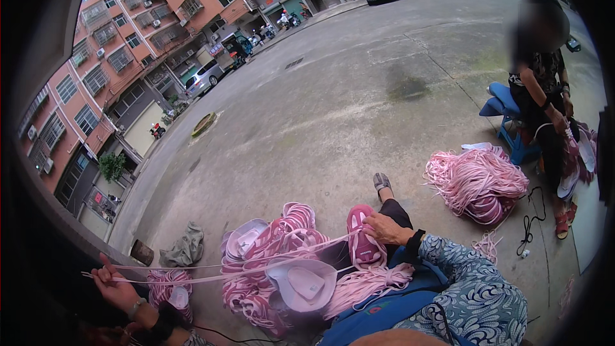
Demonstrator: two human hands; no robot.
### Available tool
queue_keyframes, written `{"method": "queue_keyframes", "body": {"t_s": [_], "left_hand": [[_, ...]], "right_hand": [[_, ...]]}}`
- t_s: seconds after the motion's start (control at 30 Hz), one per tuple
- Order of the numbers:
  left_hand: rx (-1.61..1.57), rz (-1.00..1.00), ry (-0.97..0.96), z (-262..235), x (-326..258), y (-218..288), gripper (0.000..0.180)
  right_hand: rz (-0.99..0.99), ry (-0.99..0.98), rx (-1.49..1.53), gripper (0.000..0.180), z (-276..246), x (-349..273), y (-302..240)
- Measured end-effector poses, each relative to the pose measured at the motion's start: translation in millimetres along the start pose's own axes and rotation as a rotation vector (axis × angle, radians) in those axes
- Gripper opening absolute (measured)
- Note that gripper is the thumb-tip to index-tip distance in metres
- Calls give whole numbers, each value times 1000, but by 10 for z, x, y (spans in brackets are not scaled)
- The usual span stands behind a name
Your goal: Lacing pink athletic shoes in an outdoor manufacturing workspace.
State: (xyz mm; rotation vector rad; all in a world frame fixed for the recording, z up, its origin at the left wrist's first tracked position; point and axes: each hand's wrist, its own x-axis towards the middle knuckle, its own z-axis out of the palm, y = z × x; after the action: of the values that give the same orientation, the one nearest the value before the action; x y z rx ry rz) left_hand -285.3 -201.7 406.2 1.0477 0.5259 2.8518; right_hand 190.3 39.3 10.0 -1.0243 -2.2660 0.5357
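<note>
The pink shoe [368,247] sat at the far edge of my lap, paler lines crossing it, a bundle of laces [371,287] just on its near side. A pile [272,240] of pink uppers crowded up on the left, leaving only a narrow gap. My right hand [385,228] reached in from the right, fingers bent and closed on the shoe. Pale strands [205,278] ran nearly straight to my left hand [117,288], stretched well out, index finger raised; I couldn't tell whether those fingers gripped. Beyond, concrete [301,147] spread wide, giving room ahead, with another pile [477,182] and a seated co-worker [543,83] edging the right side
</note>
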Motion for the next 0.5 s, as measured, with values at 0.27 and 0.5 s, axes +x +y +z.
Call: {"method": "queue_keyframes", "body": {"t_s": [0.27,0.5], "left_hand": [[245,-336,-860,1281,-2326,-1338,21],[461,-401,-1257,1097,-3524,-1832,15]], "right_hand": [[-181,328,563,17,-1427,171,-1471],[-330,567,397,22,-1450,66,-1585]]}}
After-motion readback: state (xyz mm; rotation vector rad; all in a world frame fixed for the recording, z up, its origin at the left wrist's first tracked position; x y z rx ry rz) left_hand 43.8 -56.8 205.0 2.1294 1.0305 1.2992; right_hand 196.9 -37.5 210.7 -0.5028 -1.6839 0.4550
